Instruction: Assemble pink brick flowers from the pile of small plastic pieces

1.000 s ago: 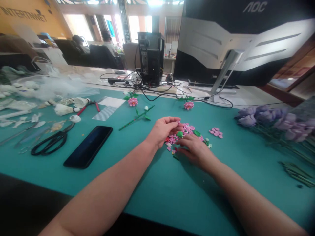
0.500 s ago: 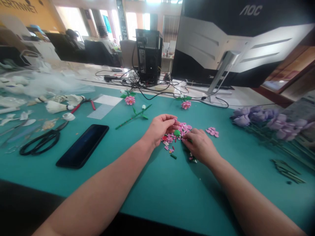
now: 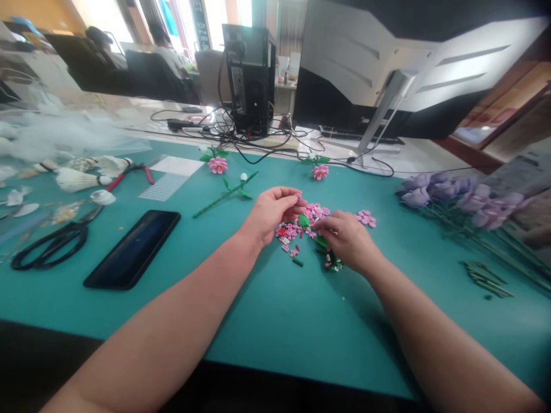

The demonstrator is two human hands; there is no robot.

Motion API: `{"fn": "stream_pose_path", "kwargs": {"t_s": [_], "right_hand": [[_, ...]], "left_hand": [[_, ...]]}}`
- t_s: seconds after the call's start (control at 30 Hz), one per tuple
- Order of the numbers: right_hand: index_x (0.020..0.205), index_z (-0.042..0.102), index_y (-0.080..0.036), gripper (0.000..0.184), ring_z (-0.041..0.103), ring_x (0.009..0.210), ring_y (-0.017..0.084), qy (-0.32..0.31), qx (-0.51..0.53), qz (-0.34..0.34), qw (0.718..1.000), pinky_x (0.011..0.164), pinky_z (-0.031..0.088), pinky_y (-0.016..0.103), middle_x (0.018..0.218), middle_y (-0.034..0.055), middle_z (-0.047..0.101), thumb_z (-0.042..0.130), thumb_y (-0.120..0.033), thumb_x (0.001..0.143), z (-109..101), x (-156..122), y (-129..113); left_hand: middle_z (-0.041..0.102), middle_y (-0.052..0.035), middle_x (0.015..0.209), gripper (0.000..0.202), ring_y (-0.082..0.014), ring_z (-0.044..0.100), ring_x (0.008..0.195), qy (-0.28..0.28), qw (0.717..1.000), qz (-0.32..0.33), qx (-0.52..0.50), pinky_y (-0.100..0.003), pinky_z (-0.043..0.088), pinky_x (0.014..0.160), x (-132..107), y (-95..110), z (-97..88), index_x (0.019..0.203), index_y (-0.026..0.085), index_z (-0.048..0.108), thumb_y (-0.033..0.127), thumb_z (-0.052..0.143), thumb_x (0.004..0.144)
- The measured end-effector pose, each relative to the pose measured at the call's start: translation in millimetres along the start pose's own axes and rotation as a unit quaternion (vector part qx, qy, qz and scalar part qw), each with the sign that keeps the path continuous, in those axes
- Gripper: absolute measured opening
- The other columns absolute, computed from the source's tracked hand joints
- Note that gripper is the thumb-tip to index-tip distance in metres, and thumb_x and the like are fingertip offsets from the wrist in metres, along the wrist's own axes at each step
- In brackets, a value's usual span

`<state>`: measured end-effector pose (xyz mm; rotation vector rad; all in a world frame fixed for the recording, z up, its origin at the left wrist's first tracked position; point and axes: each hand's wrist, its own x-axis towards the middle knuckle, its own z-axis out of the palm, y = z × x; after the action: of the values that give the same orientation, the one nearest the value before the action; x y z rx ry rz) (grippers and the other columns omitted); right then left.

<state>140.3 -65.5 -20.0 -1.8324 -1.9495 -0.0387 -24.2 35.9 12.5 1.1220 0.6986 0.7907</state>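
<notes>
**A:** Start at the left of the teal cutting mat. What's lying there?

**B:** Black-handled scissors, then a black smartphone. Beyond those, toward the far edge, a green brick stem lies on its side.

**A:** And the left hand?

**B:** It's curled narrow, with the fingertips drawn together just above a pile of small pink and green plastic bricks. There may be a small pink piece at the fingertips, but it's too small to be sure.

**A:** The right hand?

**B:** It's low over the pile's right side, close to a green leaf piece. The fingers hide whatever is under them, so I can't tell if it's holding anything.

**A:** So the pile sits where?

**B:** Mid-mat, between the hands and partly beneath them.

**A:** And farther right?

**B:** Loose pink petal pieces lie just past the right hand. Then come purple flowers and, nearer, a bundle of green stems.
</notes>
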Motion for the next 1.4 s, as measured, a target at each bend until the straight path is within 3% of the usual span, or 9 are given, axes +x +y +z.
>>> {"fn": "stream_pose_path", "kwargs": {"t_s": [0.17,0.3,0.57,0.77,1.0,1.1,1.23,1.4], "right_hand": [[0.118,0.062,-0.025,0.034,0.048,0.092,0.024,-0.024,-0.048,-0.080,0.995,0.081,0.040,0.038,0.107,0.0093,0.061,0.045,-0.015,0.089,20,-1,-19],[0.121,0.059,-0.027,0.035,0.047,0.094,0.025,-0.040,-0.073,-0.095,0.992,0.082,0.038,0.040,0.111,0.0087,0.061,0.045,-0.016,0.090,28,-1,-25],[0.103,0.065,-0.022,0.021,0.050,0.089,0.023,-0.052,-0.063,-0.109,0.991,0.082,0.037,0.037,0.095,0.0075,0.064,0.048,-0.022,0.091,32,4,-21],[0.085,0.064,-0.019,0.020,0.047,0.078,0.020,-0.035,-0.078,-0.109,0.990,0.076,0.036,0.033,0.081,0.0069,0.060,0.045,-0.021,0.091,35,4,-17],[0.082,0.058,-0.017,0.018,0.049,0.075,0.019,0.004,-0.051,-0.098,0.994,0.076,0.038,0.033,0.078,0.0070,0.059,0.042,-0.019,0.090,32,6,-17],[0.084,0.058,-0.018,0.010,0.052,0.073,0.018,0.057,0.026,-0.050,0.997,0.072,0.041,0.031,0.076,0.0046,0.060,0.048,-0.016,0.083,22,7,-16],[0.089,0.063,-0.021,0.019,0.057,0.073,0.016,0.083,0.140,0.065,0.984,0.069,0.043,0.029,0.081,0.0016,0.065,0.053,-0.014,0.075,11,6,-10],[0.085,0.065,-0.020,0.012,0.059,0.068,0.015,0.082,0.342,0.163,0.922,0.063,0.046,0.028,0.077,0.0010,0.067,0.062,-0.023,0.074,5,6,-2]], "left_hand": [[0.070,-0.0078,0.082,0.009,-0.0112,0.064,0.065,0.002,1.000,0.007,0.002,-0.025,0.050,0.064,1,0,-1.5,0.091,0.012,0.061,0.013,0.060,0.082],[0.070,-0.0077,0.082,0.009,-0.0113,0.064,0.065,-0.002,1.000,0.009,0.001,-0.025,0.049,0.064,1,-2,-2.3,0.090,0.012,0.062,0.014,0.060,0.081],[0.070,-0.0082,0.084,0.009,-0.0115,0.064,0.067,-0.005,1.000,0.003,0.006,-0.023,0.048,0.062,1,-3,-1.7,0.091,0.012,0.061,0.015,0.060,0.082],[0.070,-0.0080,0.085,0.011,-0.0117,0.065,0.068,-0.018,1.000,0.010,0.009,-0.023,0.049,0.062,2,-8,-3.3,0.091,0.013,0.062,0.016,0.061,0.081],[0.070,-0.0080,0.082,0.010,-0.0120,0.065,0.068,-0.017,1.000,0.006,0.003,-0.025,0.050,0.065,2,-7,-2.1,0.090,0.012,0.062,0.014,0.061,0.081],[0.070,-0.0073,0.080,0.009,-0.0119,0.065,0.068,-0.018,1.000,0.004,-0.008,-0.026,0.052,0.069,1,-6,-1.1,0.090,0.012,0.062,0.013,0.060,0.081],[0.070,-0.0066,0.080,0.010,-0.0115,0.066,0.068,-0.026,1.000,0.003,-0.012,-0.027,0.052,0.072,2,-7,-0.6,0.092,0.011,0.062,0.013,0.060,0.082],[0.070,-0.0077,0.081,0.012,-0.0118,0.066,0.068,-0.034,0.999,-0.003,-0.010,-0.028,0.052,0.073,2,-8,0.6,0.094,0.011,0.063,0.011,0.059,0.082]]}}
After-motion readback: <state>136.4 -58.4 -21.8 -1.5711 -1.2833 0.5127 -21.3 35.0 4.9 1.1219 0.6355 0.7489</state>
